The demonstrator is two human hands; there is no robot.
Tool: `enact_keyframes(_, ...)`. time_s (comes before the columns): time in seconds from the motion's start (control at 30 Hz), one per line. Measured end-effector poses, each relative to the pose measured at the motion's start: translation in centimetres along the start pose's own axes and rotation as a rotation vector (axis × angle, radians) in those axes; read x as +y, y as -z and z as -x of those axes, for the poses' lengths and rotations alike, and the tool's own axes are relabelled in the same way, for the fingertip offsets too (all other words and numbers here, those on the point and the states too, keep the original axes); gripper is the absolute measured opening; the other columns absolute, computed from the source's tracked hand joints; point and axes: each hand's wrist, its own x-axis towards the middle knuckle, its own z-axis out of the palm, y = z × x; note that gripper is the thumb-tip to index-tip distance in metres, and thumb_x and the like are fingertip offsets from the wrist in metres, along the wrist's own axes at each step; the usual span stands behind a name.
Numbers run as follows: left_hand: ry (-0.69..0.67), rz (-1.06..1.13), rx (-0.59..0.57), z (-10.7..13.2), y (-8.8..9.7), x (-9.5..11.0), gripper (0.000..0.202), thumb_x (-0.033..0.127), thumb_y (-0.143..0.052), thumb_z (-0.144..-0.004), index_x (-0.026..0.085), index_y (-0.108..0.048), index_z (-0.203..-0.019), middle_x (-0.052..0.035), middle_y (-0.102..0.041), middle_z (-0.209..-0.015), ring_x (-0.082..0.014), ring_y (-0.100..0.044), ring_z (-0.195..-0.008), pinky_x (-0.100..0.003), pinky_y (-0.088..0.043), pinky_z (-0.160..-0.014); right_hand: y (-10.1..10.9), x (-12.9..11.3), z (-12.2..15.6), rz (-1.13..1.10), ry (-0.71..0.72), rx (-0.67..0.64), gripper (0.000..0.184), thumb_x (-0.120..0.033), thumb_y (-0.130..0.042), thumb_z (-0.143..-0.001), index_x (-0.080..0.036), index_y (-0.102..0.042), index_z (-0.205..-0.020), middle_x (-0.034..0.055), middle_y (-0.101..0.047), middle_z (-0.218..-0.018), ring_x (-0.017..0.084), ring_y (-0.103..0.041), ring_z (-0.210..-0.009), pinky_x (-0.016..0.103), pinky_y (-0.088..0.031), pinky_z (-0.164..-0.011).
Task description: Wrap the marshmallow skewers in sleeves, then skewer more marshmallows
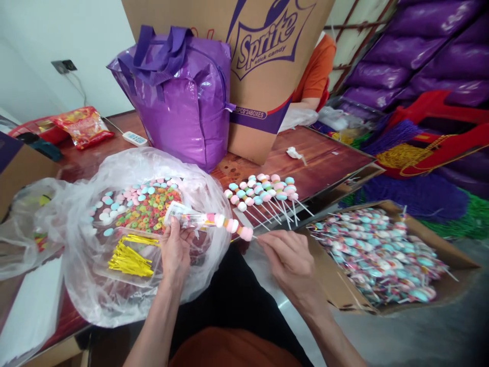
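Note:
My left hand pinches a clear printed candy wrapper. The far end of a candy stick, threaded with pink, white and orange candies, is inside the wrapper's mouth. My right hand grips the white stick at its near end, fingers closed. Under my left hand lies a plastic bag spread open. On it are pastel candies, small ring candies and a clear tray with yellow twist ties. Several finished candy sticks lie in rows at the table's edge.
A carton of wrapped candy sticks stands at the right. Behind the table top are a purple bag and a large cardboard box. A person's orange sleeve shows beyond it. White sheets lie at left.

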Motion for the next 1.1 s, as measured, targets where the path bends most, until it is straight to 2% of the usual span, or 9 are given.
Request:
enact_keyframes(0.1,-0.081,-0.042,-0.048,-0.1,0.1,-0.1,0.044,0.047,-0.087,-0.062,0.017,-0.061,-0.081,0.0032,-0.068,-0.072,-0.0105,-0.065,-0.060,-0.023,-0.052,-0.062,0.5,0.2,-0.2,-0.023,0.011,-0.068,0.019,-0.019,-0.057,-0.096,-0.023,-0.071,-0.085,0.0002,-0.071,-0.077,0.015,-0.060,-0.070,0.035,-0.035,-0.070)
enact_keyframes(0.2,-0.145,-0.106,-0.076,0.0,0.2,-0.4,0.043,0.049,-0.084,-0.065,0.018,-0.058,-0.079,0.0054,-0.064,-0.071,-0.0092,-0.063,-0.061,-0.023,-0.052,-0.063,0.2,-0.1,-0.1,-0.151,-0.049,-0.128,0.016,-0.021,-0.057,-0.096,-0.023,-0.070,-0.086,0.0004,-0.070,-0.079,0.016,-0.061,-0.073,0.033,-0.038,-0.071)
enact_keyframes(0.37,-0.219,-0.181,-0.050,0.8,-0.3,-1.2,0.040,0.052,-0.077,-0.073,0.019,-0.056,-0.078,0.0054,-0.062,-0.072,-0.0090,-0.060,-0.060,-0.024,-0.053,-0.061,-1.6,-0.9,0.9,-0.308,-0.198,-0.100,0.014,-0.020,-0.059,-0.095,-0.023,-0.067,-0.085,0.0007,-0.068,-0.079,0.015,-0.062,-0.071,0.030,-0.043,-0.068)
enact_keyframes(0.53,-0.269,-0.144,-0.064,1.1,-0.6,-1.4,0.041,0.054,-0.075,-0.074,0.019,-0.055,-0.081,0.0038,-0.063,-0.075,-0.0103,-0.062,-0.061,-0.024,-0.054,-0.061,-2.5,-1.5,1.2,-0.379,-0.224,-0.108,0.014,-0.016,-0.058,-0.095,-0.022,-0.067,-0.085,0.0006,-0.064,-0.076,0.014,-0.059,-0.068,0.028,-0.044,-0.065)
enact_keyframes(0.63,-0.238,-0.106,-0.058,1.2,-0.5,-1.3,0.043,0.056,-0.075,-0.074,0.020,-0.056,-0.085,0.0024,-0.066,-0.076,-0.0127,-0.066,-0.062,-0.025,-0.055,-0.061,-2.5,-1.7,1.2,-0.385,-0.210,-0.117,0.014,-0.013,-0.059,-0.094,-0.021,-0.067,-0.085,0.0005,-0.063,-0.076,0.013,-0.058,-0.068,0.027,-0.043,-0.064)
enact_keyframes(0.73,-0.138,-0.072,-0.095,1.7,-0.5,-1.2,0.043,0.055,-0.076,-0.074,0.020,-0.058,-0.091,-0.0011,-0.071,-0.082,-0.0167,-0.072,-0.071,-0.028,-0.056,-0.065,-2.7,-2.0,1.3,-0.311,-0.186,-0.091,0.014,-0.012,-0.059,-0.095,-0.020,-0.067,-0.085,0.0007,-0.063,-0.076,0.013,-0.057,-0.067,0.027,-0.042,-0.063)
enact_keyframes(0.9,-0.015,0.010,-0.174,3.1,-1.1,-1.5,0.036,0.044,-0.080,-0.075,0.017,-0.061,-0.089,-0.0105,-0.076,-0.094,-0.0235,-0.075,-0.089,-0.035,-0.058,-0.079,-3.4,-2.5,1.7,-0.103,-0.005,-0.088,0.017,-0.010,-0.057,-0.096,-0.018,-0.068,-0.086,0.0018,-0.063,-0.073,0.014,-0.056,-0.068,0.030,-0.038,-0.067)
enact_keyframes(1.0,-0.015,0.093,-0.134,3.4,-1.2,-1.8,0.029,0.038,-0.079,-0.079,0.019,-0.060,-0.089,-0.0089,-0.078,-0.095,-0.0240,-0.075,-0.095,-0.037,-0.057,-0.084,-3.5,-2.9,2.0,-0.052,0.051,-0.140,0.021,-0.010,-0.053,-0.097,-0.017,-0.068,-0.084,0.0003,-0.057,-0.066,0.013,-0.051,-0.062,0.031,-0.035,-0.066)
enact_keyframes(1.1,-0.033,0.149,-0.107,3.3,-1.2,-2.0,0.023,0.037,-0.076,-0.083,0.020,-0.062,-0.091,-0.0055,-0.078,-0.094,-0.0219,-0.074,-0.095,-0.038,-0.056,-0.089,-3.5,-3.2,2.4,-0.083,0.022,-0.153,0.022,-0.010,-0.053,-0.098,-0.017,-0.068,-0.083,-0.0008,-0.054,-0.065,0.012,-0.047,-0.060,0.030,-0.034,-0.065)
